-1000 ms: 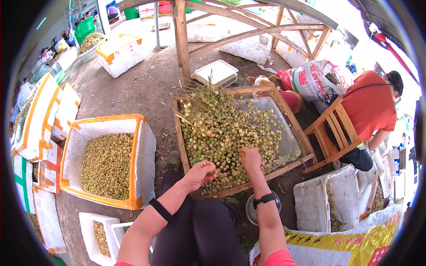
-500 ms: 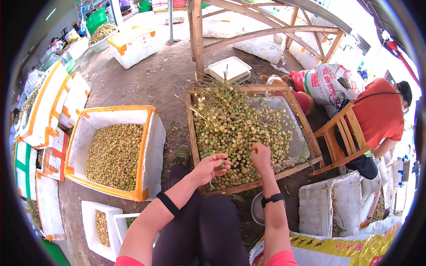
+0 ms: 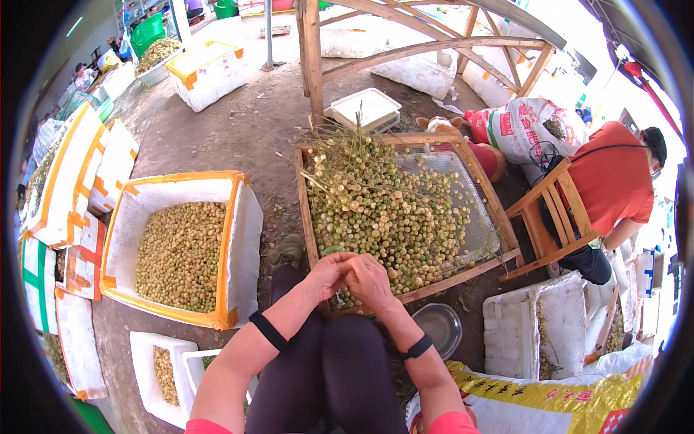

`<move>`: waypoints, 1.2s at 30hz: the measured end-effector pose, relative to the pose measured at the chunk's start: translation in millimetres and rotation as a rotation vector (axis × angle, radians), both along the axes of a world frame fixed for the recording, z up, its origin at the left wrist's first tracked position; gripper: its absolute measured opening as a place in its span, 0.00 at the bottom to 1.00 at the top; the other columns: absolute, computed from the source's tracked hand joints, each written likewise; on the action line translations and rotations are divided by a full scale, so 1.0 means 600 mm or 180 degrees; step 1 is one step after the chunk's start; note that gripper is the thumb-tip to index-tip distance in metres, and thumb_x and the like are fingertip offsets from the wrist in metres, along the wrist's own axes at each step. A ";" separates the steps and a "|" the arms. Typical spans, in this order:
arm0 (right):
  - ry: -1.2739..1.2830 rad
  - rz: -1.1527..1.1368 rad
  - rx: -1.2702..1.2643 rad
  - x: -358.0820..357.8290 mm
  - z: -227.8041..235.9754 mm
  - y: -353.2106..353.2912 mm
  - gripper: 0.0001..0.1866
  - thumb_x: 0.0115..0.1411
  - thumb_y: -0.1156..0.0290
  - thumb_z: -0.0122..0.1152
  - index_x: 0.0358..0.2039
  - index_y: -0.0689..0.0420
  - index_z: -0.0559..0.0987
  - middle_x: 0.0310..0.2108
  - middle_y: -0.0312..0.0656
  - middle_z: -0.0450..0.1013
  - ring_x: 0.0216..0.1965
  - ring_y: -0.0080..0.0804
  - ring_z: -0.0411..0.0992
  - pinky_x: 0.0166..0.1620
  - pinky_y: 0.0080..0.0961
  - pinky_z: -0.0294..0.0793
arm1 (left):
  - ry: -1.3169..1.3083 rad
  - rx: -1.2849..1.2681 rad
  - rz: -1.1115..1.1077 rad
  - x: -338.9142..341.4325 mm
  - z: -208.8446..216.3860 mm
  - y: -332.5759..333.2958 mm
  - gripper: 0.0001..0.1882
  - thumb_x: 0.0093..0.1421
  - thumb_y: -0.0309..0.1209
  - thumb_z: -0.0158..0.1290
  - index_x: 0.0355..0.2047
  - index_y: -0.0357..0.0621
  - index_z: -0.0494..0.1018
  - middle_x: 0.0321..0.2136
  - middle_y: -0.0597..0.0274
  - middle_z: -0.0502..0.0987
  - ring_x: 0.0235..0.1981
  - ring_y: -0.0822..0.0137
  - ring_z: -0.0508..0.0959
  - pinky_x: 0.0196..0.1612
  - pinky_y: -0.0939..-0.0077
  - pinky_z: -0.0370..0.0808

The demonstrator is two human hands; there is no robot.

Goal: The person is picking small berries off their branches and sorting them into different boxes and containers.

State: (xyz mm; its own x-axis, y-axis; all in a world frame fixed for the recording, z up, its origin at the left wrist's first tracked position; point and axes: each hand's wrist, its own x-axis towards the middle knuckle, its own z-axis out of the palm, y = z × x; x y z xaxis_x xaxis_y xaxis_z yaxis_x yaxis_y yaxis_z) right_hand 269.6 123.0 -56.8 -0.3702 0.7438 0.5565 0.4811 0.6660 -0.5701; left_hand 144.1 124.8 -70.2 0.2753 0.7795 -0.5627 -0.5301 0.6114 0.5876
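Note:
A wood-framed mesh tray (image 3: 483,189) stands before my knees, heaped with small round tan-green fruits (image 3: 394,217) that look like longans. Thin twigs (image 3: 353,141) stick out of the heap at its far left part. Over the tray's near left corner my two hands meet, fingertips together. My left hand (image 3: 329,275) is closed in a pinch. Against it, my right hand (image 3: 370,282) is also closed, its back hiding most of the fingers. Whatever lies between them is too small or hidden to name.
To the left stands a white foam box (image 3: 246,246) with orange tape, filled with loose fruits. Smaller white boxes (image 3: 141,362) sit nearer. A metal bowl (image 3: 439,329) lies right of my knees. A person in red (image 3: 614,173) sits at the right beside a wooden chair (image 3: 553,224).
My right hand has moved left and nearer, off the heap, to meet my left hand. The left hand, earlier half open with a green fruit at its fingers, has closed and shifted slightly left.

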 end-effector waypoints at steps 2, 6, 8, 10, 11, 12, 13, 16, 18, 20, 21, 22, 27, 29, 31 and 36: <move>-0.0069 -0.0161 0.0002 0.029 0.005 0.010 0.06 0.44 0.78 0.53 0.26 0.57 0.73 0.23 0.43 0.68 0.25 0.37 0.68 0.28 0.27 0.68 | -0.0103 0.0160 -0.0132 -0.005 0.000 -0.003 0.09 0.59 0.27 0.42 0.40 0.43 0.66 0.29 0.64 0.72 0.26 0.76 0.72 0.27 0.83 0.72; 0.0481 -0.0457 -0.1227 0.071 0.033 0.015 0.08 0.47 0.73 0.57 0.29 0.59 0.75 0.22 0.42 0.69 0.23 0.32 0.68 0.27 0.24 0.67 | 0.0010 0.0120 -0.0134 0.005 0.035 -0.004 0.11 0.60 0.30 0.40 0.43 0.44 0.64 0.28 0.66 0.72 0.25 0.78 0.70 0.27 0.85 0.70; 0.0465 -0.0267 -0.1443 0.065 0.035 0.014 0.08 0.47 0.71 0.58 0.29 0.60 0.75 0.21 0.42 0.69 0.22 0.33 0.68 0.26 0.26 0.67 | 0.0269 0.0277 -0.0273 0.011 0.036 -0.006 0.12 0.61 0.31 0.40 0.44 0.45 0.63 0.28 0.68 0.70 0.24 0.79 0.68 0.26 0.87 0.68; 0.0139 -0.0196 -0.1201 0.052 0.024 0.010 0.07 0.47 0.70 0.58 0.27 0.59 0.76 0.21 0.41 0.69 0.22 0.34 0.68 0.26 0.26 0.67 | 0.0385 0.0369 -0.0361 0.011 0.036 -0.009 0.12 0.61 0.31 0.39 0.45 0.45 0.62 0.27 0.69 0.69 0.24 0.79 0.68 0.25 0.87 0.67; 0.0074 -0.0168 -0.1215 0.053 0.016 0.012 0.07 0.47 0.70 0.57 0.26 0.59 0.76 0.21 0.42 0.68 0.23 0.34 0.68 0.26 0.26 0.67 | 0.0491 0.0458 -0.0454 0.012 0.036 -0.009 0.12 0.61 0.31 0.38 0.45 0.45 0.62 0.26 0.70 0.69 0.24 0.80 0.67 0.25 0.88 0.66; 0.0080 -0.0181 -0.1212 0.053 0.011 0.011 0.07 0.47 0.70 0.57 0.26 0.59 0.76 0.21 0.42 0.68 0.23 0.34 0.68 0.26 0.26 0.67 | 0.0597 0.0547 -0.0550 0.014 0.035 -0.009 0.12 0.61 0.31 0.37 0.46 0.45 0.62 0.25 0.70 0.68 0.23 0.80 0.67 0.24 0.88 0.65; 0.0156 -0.0136 -0.1165 0.049 0.008 0.009 0.06 0.47 0.70 0.57 0.25 0.60 0.75 0.20 0.42 0.68 0.22 0.34 0.68 0.26 0.26 0.66 | 0.0597 0.0543 -0.0560 0.012 0.033 -0.010 0.12 0.61 0.31 0.37 0.46 0.45 0.62 0.25 0.70 0.68 0.23 0.80 0.67 0.24 0.88 0.65; 0.0243 -0.0107 -0.1337 0.043 0.010 0.003 0.06 0.47 0.71 0.57 0.23 0.60 0.75 0.20 0.41 0.68 0.21 0.33 0.67 0.25 0.25 0.66 | 0.0631 0.0652 -0.0644 0.001 0.027 -0.011 0.14 0.61 0.30 0.37 0.47 0.45 0.60 0.26 0.70 0.67 0.23 0.81 0.66 0.23 0.90 0.63; 0.0248 -0.0117 -0.1547 0.047 0.017 0.000 0.05 0.47 0.71 0.57 0.23 0.60 0.74 0.19 0.41 0.68 0.20 0.33 0.67 0.25 0.25 0.66 | 0.0681 0.0807 -0.0712 0.002 0.029 -0.014 0.15 0.61 0.30 0.37 0.49 0.45 0.58 0.26 0.70 0.67 0.23 0.82 0.65 0.23 0.91 0.63; 0.0620 -0.0067 -0.1822 0.050 0.020 -0.003 0.04 0.47 0.73 0.57 0.23 0.59 0.74 0.19 0.41 0.67 0.19 0.31 0.66 0.24 0.24 0.65 | 0.0652 0.0933 -0.0749 0.005 0.028 -0.014 0.16 0.61 0.28 0.36 0.50 0.45 0.57 0.27 0.70 0.66 0.23 0.81 0.65 0.23 0.90 0.63; 0.0619 -0.0071 -0.1819 0.053 0.017 -0.001 0.04 0.47 0.73 0.57 0.23 0.59 0.74 0.19 0.41 0.67 0.19 0.31 0.66 0.24 0.24 0.65 | 0.0794 0.1120 -0.0788 0.006 0.024 -0.015 0.16 0.61 0.27 0.36 0.50 0.45 0.56 0.27 0.70 0.67 0.23 0.81 0.65 0.23 0.89 0.63; 0.0487 0.0042 -0.1695 0.058 0.012 0.000 0.03 0.46 0.74 0.56 0.23 0.59 0.73 0.20 0.41 0.67 0.19 0.31 0.66 0.23 0.23 0.65 | 0.0933 0.1305 -0.0831 0.008 0.021 -0.016 0.16 0.61 0.27 0.36 0.50 0.45 0.56 0.27 0.69 0.67 0.23 0.80 0.65 0.23 0.88 0.63; -0.0015 0.0251 -0.1091 0.058 -0.001 -0.002 0.03 0.46 0.76 0.55 0.23 0.59 0.72 0.18 0.40 0.65 0.18 0.33 0.65 0.22 0.24 0.65 | 0.1132 0.1308 -0.0862 0.005 0.019 -0.019 0.18 0.59 0.25 0.36 0.51 0.43 0.55 0.28 0.65 0.69 0.23 0.79 0.65 0.24 0.87 0.63; 0.0411 -0.0452 -0.1140 0.087 -0.005 0.025 0.04 0.45 0.77 0.54 0.24 0.59 0.72 0.19 0.42 0.65 0.20 0.36 0.65 0.24 0.26 0.65 | 0.1168 0.1275 -0.0839 0.009 0.025 -0.019 0.18 0.59 0.24 0.37 0.50 0.42 0.56 0.29 0.64 0.70 0.23 0.79 0.66 0.24 0.87 0.64; -0.0307 -0.1216 -0.0930 0.126 -0.013 0.065 0.05 0.47 0.74 0.55 0.26 0.58 0.73 0.27 0.44 0.66 0.30 0.39 0.67 0.32 0.33 0.66 | 0.1074 0.0993 -0.0657 0.007 0.030 -0.013 0.19 0.57 0.24 0.38 0.50 0.42 0.56 0.30 0.62 0.71 0.23 0.79 0.66 0.24 0.86 0.65; -0.1458 -0.1240 -0.1331 0.133 -0.021 0.093 0.06 0.46 0.71 0.56 0.25 0.58 0.73 0.28 0.44 0.67 0.36 0.41 0.66 0.35 0.35 0.66 | 0.0546 0.0239 -0.0500 0.001 0.057 -0.006 0.14 0.59 0.27 0.40 0.46 0.44 0.62 0.29 0.65 0.71 0.23 0.79 0.67 0.23 0.87 0.65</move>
State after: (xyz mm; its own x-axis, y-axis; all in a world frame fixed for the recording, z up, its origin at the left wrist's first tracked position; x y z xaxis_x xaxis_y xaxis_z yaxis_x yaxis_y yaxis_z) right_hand 349.5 178.9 -69.4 -0.1631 0.9853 0.0501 0.8897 0.1688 -0.4241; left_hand 144.5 121.4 -36.3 0.3020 0.7761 -0.5537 -0.3206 0.6296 0.7077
